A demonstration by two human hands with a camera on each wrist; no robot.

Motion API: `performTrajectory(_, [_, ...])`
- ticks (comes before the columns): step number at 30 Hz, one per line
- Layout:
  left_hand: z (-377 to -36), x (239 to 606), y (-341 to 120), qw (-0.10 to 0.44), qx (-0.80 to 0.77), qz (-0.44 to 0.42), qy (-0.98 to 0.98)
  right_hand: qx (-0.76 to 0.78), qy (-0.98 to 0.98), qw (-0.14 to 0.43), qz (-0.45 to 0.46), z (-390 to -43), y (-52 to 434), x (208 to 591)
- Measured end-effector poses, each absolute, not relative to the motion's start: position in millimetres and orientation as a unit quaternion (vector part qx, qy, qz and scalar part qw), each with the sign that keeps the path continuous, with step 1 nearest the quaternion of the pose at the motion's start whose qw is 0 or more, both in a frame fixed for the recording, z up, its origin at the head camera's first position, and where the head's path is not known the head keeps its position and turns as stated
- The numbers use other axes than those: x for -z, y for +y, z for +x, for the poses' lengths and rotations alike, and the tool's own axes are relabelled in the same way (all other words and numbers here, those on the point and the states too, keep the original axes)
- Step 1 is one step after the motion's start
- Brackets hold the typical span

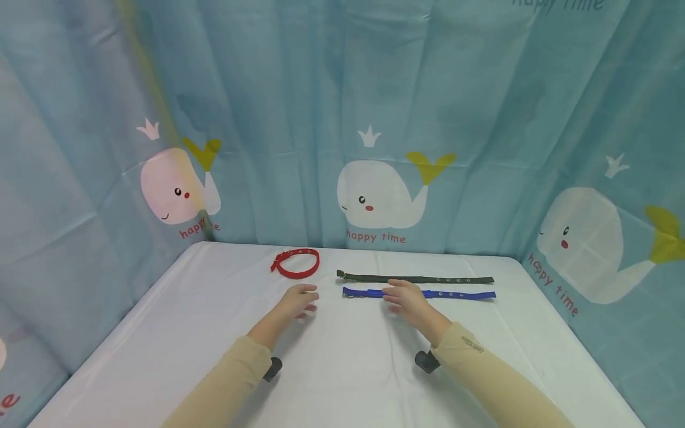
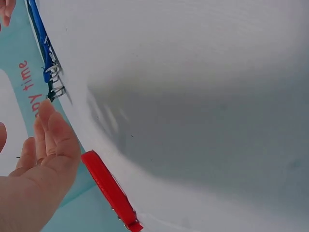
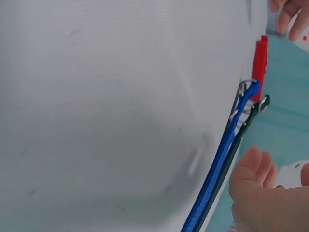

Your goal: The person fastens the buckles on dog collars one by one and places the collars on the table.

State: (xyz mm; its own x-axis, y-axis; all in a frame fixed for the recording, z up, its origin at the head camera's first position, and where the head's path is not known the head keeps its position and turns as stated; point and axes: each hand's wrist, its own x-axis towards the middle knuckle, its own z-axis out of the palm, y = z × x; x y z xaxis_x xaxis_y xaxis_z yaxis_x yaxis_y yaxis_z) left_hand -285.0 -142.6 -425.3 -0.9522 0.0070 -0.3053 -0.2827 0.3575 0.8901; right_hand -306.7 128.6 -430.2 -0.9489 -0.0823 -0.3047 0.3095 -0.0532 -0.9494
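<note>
A red collar (image 1: 297,274) lies fastened in a loop at the back of the table, left of centre. To its right, a dark green collar (image 1: 385,278) and a blue collar (image 1: 455,295) lie stretched out side by side, with metal rings and buckles at their left ends and eyelets toward the right. My left hand (image 1: 297,301) hovers just in front of the red collar, fingers relaxed, holding nothing. Over the middle of the blue collar is my right hand (image 1: 409,300), its fingers loosely bent around nothing; it hides part of that strap. In the right wrist view, the hand appears apart from both straps.
A white cloth (image 1: 342,368) covers the table. Behind it and along both sides hangs a blue curtain (image 1: 299,119) printed with whales. A small black device (image 1: 427,361) sits under the right wrist, and another black device (image 1: 273,369) under the left.
</note>
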Motion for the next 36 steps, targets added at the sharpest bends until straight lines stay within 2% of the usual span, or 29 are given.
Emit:
performTrajectory(11, [-290.2,432.6,-125.5,0.143,-0.546,-0.116,0.817,0.721,0.673,0.132,0.098,-304.5,153.7,435.2])
performTrajectory(22, [-294.3,435.6,-108.5,0.147,-0.536,-0.112,0.824,0.717,0.675,0.135,0.113,-299.5,180.8,438.1])
performTrajectory(36, [-304.8,440.5,-98.9,0.139,-0.533,-0.133,0.824,0.716,0.674,0.134,0.118,-293.1,207.9,433.4])
